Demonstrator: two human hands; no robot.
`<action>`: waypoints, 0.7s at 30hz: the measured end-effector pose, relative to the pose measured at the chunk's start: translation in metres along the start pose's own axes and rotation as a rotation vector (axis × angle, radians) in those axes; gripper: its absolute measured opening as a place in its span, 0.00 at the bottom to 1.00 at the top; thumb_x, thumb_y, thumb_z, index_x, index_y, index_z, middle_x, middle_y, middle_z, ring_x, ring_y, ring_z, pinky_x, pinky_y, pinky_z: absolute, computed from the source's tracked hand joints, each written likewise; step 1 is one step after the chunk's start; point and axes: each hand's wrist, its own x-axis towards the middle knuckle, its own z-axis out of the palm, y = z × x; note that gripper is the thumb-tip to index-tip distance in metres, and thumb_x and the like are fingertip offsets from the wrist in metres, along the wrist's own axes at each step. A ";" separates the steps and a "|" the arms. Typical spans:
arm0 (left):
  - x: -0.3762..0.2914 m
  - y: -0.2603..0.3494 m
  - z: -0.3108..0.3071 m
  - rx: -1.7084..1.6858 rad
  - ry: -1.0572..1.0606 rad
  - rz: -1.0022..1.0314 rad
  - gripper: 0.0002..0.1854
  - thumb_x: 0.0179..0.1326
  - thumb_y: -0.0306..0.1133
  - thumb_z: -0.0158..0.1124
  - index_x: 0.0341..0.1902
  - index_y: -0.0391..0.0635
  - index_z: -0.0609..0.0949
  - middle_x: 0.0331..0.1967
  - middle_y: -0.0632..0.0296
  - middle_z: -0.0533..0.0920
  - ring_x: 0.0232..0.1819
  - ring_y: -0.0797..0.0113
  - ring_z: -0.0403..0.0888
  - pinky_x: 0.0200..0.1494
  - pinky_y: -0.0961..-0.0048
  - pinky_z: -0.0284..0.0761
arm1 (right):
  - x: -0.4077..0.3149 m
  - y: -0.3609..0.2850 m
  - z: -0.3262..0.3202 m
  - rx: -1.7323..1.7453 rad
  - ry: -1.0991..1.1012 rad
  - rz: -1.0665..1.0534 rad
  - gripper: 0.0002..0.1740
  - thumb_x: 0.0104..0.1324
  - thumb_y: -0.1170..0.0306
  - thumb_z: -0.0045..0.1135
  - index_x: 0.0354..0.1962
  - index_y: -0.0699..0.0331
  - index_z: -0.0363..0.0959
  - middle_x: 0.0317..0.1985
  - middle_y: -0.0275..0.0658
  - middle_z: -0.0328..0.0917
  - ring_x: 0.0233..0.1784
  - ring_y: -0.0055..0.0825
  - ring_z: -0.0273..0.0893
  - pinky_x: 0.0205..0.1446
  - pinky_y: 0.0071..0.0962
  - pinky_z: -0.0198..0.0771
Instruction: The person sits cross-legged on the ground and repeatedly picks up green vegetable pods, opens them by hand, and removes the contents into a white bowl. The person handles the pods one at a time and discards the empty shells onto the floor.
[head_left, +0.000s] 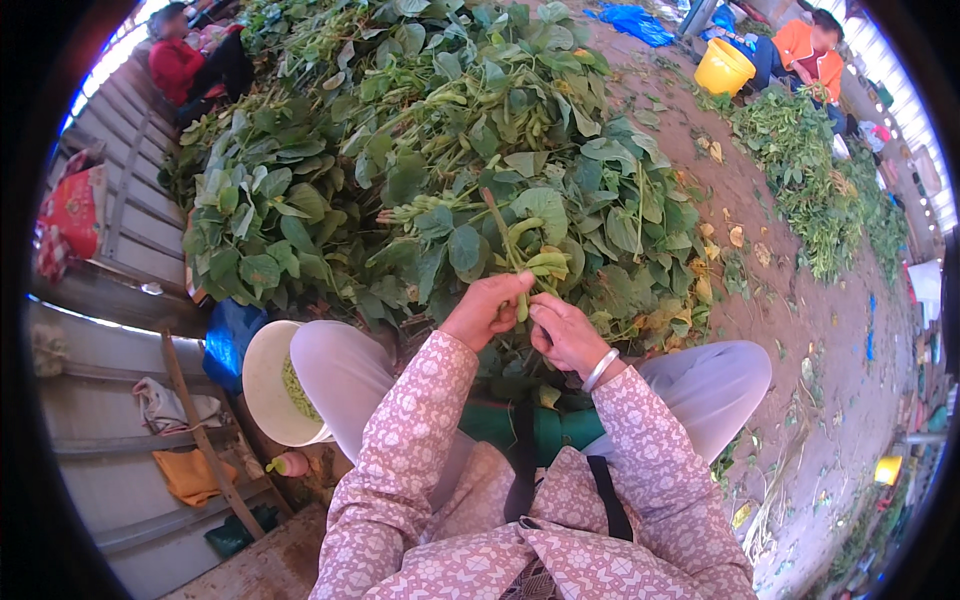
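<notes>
In the middle of the head view my left hand (491, 307) grips a soybean stem (501, 225) with green pods (547, 262) on it. Close by on the right, my right hand (566, 334), with a silver bangle at the wrist, has its thumb and fingers closed at the lower part of the same plant; what exactly they pinch is partly hidden. A large heap of leafy soybean plants (450, 135) lies just beyond both hands. By my left knee a white bucket (262, 382) holds shelled green beans or pods (300, 390), too small to tell which.
A co-worker in red (180, 67) sits at the upper left, another in orange (814, 56) at the upper right beside a yellow bucket (724, 67) and more plants (806, 180). A blue plastic bag (232, 337) and a pink bottle (291, 463) are near the white bucket.
</notes>
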 end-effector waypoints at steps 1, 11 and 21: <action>0.000 0.000 0.000 0.038 -0.005 0.005 0.09 0.66 0.36 0.57 0.32 0.46 0.75 0.19 0.74 0.66 0.16 0.84 0.57 0.17 0.84 0.48 | 0.001 0.006 -0.001 -0.067 -0.021 -0.108 0.09 0.68 0.71 0.43 0.45 0.59 0.66 0.21 0.30 0.65 0.11 0.14 0.54 0.10 0.18 0.46; 0.000 -0.016 -0.009 -0.094 -0.031 0.071 0.13 0.68 0.37 0.53 0.44 0.39 0.78 0.26 0.69 0.75 0.22 0.81 0.67 0.19 0.85 0.55 | -0.005 -0.011 -0.006 0.357 -0.058 0.214 0.12 0.71 0.63 0.44 0.49 0.56 0.65 0.22 0.30 0.68 0.12 0.11 0.54 0.12 0.13 0.49; 0.007 -0.026 0.013 -0.096 0.239 0.079 0.15 0.66 0.39 0.47 0.41 0.41 0.79 0.30 0.63 0.79 0.28 0.75 0.76 0.25 0.81 0.68 | 0.000 0.006 0.023 -0.866 0.353 -0.549 0.09 0.66 0.64 0.52 0.38 0.60 0.66 0.26 0.44 0.75 0.29 0.45 0.76 0.30 0.41 0.70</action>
